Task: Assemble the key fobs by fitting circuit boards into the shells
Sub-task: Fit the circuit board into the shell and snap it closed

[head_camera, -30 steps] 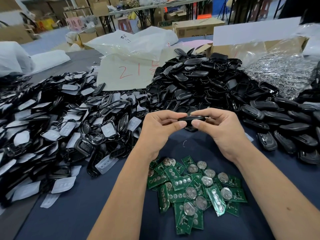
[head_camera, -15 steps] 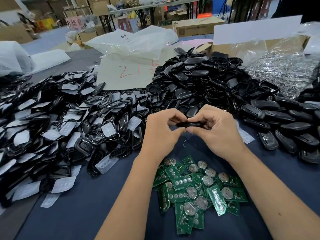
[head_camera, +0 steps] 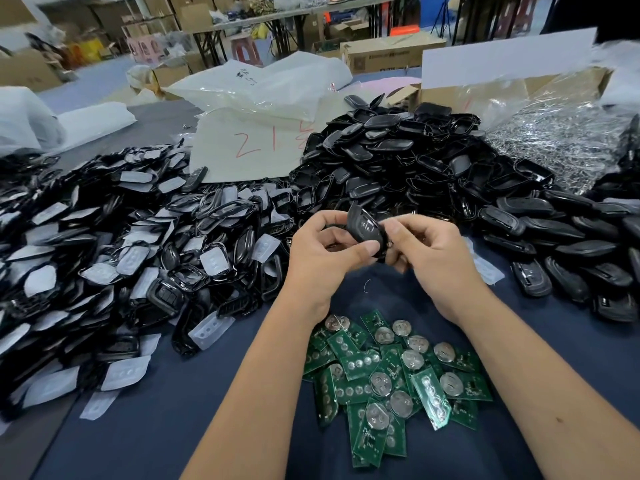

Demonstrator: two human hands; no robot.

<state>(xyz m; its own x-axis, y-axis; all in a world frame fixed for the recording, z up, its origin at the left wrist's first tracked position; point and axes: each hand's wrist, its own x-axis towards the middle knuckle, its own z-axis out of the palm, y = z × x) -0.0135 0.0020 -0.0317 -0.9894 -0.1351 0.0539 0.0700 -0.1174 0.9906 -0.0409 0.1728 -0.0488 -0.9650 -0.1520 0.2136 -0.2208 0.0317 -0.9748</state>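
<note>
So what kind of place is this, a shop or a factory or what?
Most likely a small assembly workshop or warehouse floor: heaps of black key fob shells cover the table, loose green circuit boards lie in front, and cardboard boxes stand stacked behind.

Warehouse room, blue floor, stacked cardboard boxes, long folding table, pink plastic stools
</note>
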